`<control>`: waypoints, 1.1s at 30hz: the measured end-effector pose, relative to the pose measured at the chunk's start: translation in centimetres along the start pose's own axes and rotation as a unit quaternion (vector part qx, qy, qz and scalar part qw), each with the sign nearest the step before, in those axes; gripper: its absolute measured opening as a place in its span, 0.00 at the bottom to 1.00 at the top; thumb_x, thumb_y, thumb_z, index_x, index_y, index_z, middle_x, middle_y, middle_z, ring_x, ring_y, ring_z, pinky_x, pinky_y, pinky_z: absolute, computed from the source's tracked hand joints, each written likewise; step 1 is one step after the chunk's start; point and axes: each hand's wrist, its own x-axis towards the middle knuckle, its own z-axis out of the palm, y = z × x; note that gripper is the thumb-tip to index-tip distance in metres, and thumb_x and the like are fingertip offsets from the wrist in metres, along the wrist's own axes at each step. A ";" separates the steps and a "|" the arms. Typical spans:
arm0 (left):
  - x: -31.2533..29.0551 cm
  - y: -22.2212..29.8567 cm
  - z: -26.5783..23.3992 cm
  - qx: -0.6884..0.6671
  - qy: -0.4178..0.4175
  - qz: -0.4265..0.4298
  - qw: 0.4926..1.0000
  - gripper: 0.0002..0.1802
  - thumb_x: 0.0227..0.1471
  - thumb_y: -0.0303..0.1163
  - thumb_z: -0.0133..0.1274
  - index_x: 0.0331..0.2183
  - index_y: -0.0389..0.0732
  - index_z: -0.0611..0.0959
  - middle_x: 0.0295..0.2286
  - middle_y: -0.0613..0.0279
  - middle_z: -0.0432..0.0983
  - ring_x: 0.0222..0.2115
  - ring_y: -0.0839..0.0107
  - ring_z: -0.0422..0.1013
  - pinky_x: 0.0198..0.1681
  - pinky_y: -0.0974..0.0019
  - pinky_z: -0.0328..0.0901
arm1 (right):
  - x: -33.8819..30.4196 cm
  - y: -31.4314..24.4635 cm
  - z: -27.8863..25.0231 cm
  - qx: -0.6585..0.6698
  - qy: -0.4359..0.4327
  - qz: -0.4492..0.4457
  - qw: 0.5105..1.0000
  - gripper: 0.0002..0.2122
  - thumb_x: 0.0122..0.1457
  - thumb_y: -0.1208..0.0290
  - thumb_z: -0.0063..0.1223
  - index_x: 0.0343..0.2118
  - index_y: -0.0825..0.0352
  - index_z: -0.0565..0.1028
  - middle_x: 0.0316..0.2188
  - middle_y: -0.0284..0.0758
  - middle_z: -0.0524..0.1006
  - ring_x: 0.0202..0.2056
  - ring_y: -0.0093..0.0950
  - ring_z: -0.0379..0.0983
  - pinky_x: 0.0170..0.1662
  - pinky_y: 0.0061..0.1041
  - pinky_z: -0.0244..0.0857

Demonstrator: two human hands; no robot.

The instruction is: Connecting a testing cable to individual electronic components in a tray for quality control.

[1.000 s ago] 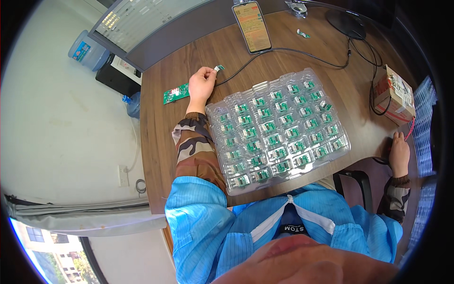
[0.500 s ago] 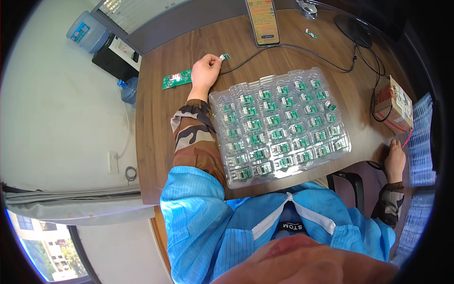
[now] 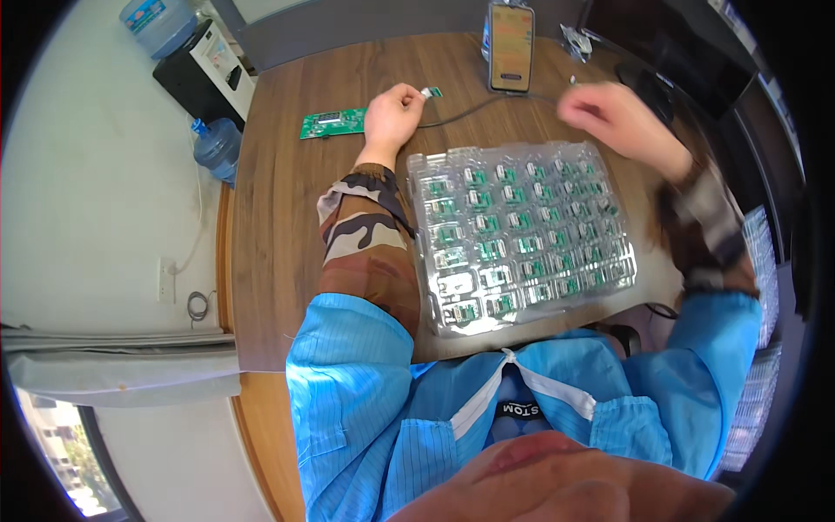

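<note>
Room: a pale wall [image 3: 96, 235] and a water dispenser [image 3: 207, 74] stand beyond the left edge; a grey partition [image 3: 365, 33] runs along the back edge.
Worktop [image 3: 287, 217]: brown wood grain, dark lines running across it.
Tray [image 3: 421, 239]: clear plastic, close to the front edge; green modules [image 3: 519, 221] sit in rows in its pockets.
Left hand [image 3: 394, 115]: thumb and fingers pinched on a single module [image 3: 434, 92], beyond the tray's back-left corner.
Board [image 3: 335, 123]: green, flat, toward the back-left corner, its right end hidden by the left hand.
Cable [image 3: 474, 110]: black, running from behind that hand toward the right one.
Right hand [image 3: 613, 119]: blurred, fingers curled, toward the back-right corner; cannot tell whether it holds anything.
Phone [image 3: 511, 50]: upright near the back edge, screen lit.
Monitor [image 3: 674, 48]: dark, at the back-right corner.
</note>
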 end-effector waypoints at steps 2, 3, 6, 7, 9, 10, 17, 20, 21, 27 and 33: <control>0.3 1.0 0.6 -0.008 0.006 0.017 1.000 0.08 0.43 0.34 0.49 0.23 0.41 0.78 0.15 0.71 0.70 0.16 0.76 0.62 0.21 0.75 0.58 | 5.1 2.1 1.8 0.151 -0.020 0.045 0.987 0.04 0.51 0.75 0.44 0.23 0.68 0.70 0.19 0.27 0.69 0.20 0.17 0.61 0.25 0.15 0.57; 0.4 1.3 0.9 -0.025 0.008 0.027 0.999 0.07 0.43 0.33 0.50 0.23 0.41 0.78 0.16 0.70 0.70 0.16 0.76 0.62 0.21 0.74 0.58 | 7.5 2.6 2.7 0.237 -0.030 0.083 0.968 0.06 0.52 0.73 0.43 0.23 0.67 0.70 0.19 0.27 0.69 0.21 0.17 0.61 0.26 0.13 0.58; 0.3 0.9 0.8 -0.044 0.017 0.027 0.999 0.06 0.42 0.33 0.50 0.23 0.41 0.77 0.16 0.69 0.70 0.16 0.73 0.63 0.21 0.72 0.58 | 13.9 2.7 6.6 0.309 -0.037 0.236 0.921 0.08 0.53 0.68 0.44 0.27 0.67 0.72 0.22 0.30 0.70 0.25 0.19 0.67 0.29 0.15 0.64; 0.1 0.7 0.6 -0.049 0.022 0.024 0.998 0.07 0.41 0.34 0.50 0.22 0.42 0.77 0.16 0.68 0.71 0.17 0.71 0.64 0.21 0.70 0.59 | 14.9 2.0 7.4 0.309 -0.043 0.228 0.922 0.08 0.53 0.68 0.44 0.27 0.67 0.72 0.22 0.30 0.70 0.25 0.19 0.67 0.29 0.15 0.64; -0.1 0.4 0.3 -0.060 0.025 0.019 0.998 0.07 0.40 0.35 0.50 0.21 0.43 0.77 0.17 0.66 0.71 0.18 0.67 0.66 0.22 0.66 0.60 | 16.1 1.1 8.7 0.358 -0.133 0.270 0.884 0.08 0.53 0.68 0.46 0.29 0.68 0.72 0.24 0.32 0.70 0.26 0.20 0.68 0.32 0.18 0.67; -0.3 0.2 0.3 -0.056 0.040 0.038 0.997 0.06 0.41 0.33 0.50 0.22 0.42 0.77 0.16 0.67 0.71 0.17 0.71 0.64 0.21 0.69 0.59 | 16.5 1.1 9.1 0.357 -0.141 0.269 0.883 0.08 0.53 0.68 0.46 0.29 0.68 0.72 0.24 0.32 0.70 0.26 0.20 0.68 0.32 0.18 0.67; 0.2 -0.1 0.1 -0.026 0.031 0.066 0.997 0.05 0.41 0.32 0.51 0.22 0.41 0.77 0.15 0.68 0.69 0.15 0.73 0.62 0.20 0.72 0.58 | 18.0 3.3 10.6 0.492 -0.175 0.232 0.820 0.06 0.51 0.72 0.47 0.28 0.70 0.71 0.24 0.32 0.70 0.25 0.19 0.67 0.36 0.22 0.69; 1.1 0.8 1.6 -0.028 0.049 0.103 0.993 0.06 0.40 0.33 0.50 0.21 0.42 0.78 0.14 0.66 0.70 0.15 0.69 0.63 0.20 0.68 0.59 | 19.1 8.0 10.6 0.349 -0.144 0.120 0.918 0.04 0.49 0.74 0.49 0.23 0.69 0.72 0.22 0.35 0.70 0.25 0.23 0.68 0.33 0.23 0.68; 2.1 2.3 3.7 -0.064 0.035 0.116 0.991 0.06 0.40 0.34 0.50 0.20 0.44 0.77 0.14 0.64 0.70 0.15 0.64 0.64 0.20 0.64 0.60 | 18.7 13.9 10.3 0.196 -0.111 0.028 0.974 0.06 0.47 0.73 0.50 0.19 0.69 0.72 0.20 0.38 0.70 0.26 0.26 0.69 0.31 0.26 0.68; 1.8 -4.4 2.5 0.113 0.083 0.041 0.989 0.07 0.41 0.36 0.49 0.21 0.44 0.78 0.14 0.64 0.71 0.16 0.64 0.65 0.20 0.65 0.60 | 13.2 6.8 9.1 0.356 -0.091 0.245 0.897 0.05 0.49 0.74 0.47 0.23 0.70 0.72 0.20 0.37 0.72 0.25 0.28 0.69 0.30 0.25 0.67; 0.7 0.0 -0.2 -0.024 0.024 0.078 0.996 0.12 0.44 0.39 0.49 0.22 0.39 0.77 0.18 0.59 0.72 0.19 0.61 0.67 0.25 0.64 0.61 | 10.4 11.4 9.6 0.024 -0.137 0.126 0.982 0.05 0.48 0.74 0.48 0.25 0.71 0.72 0.20 0.34 0.73 0.22 0.25 0.69 0.27 0.22 0.63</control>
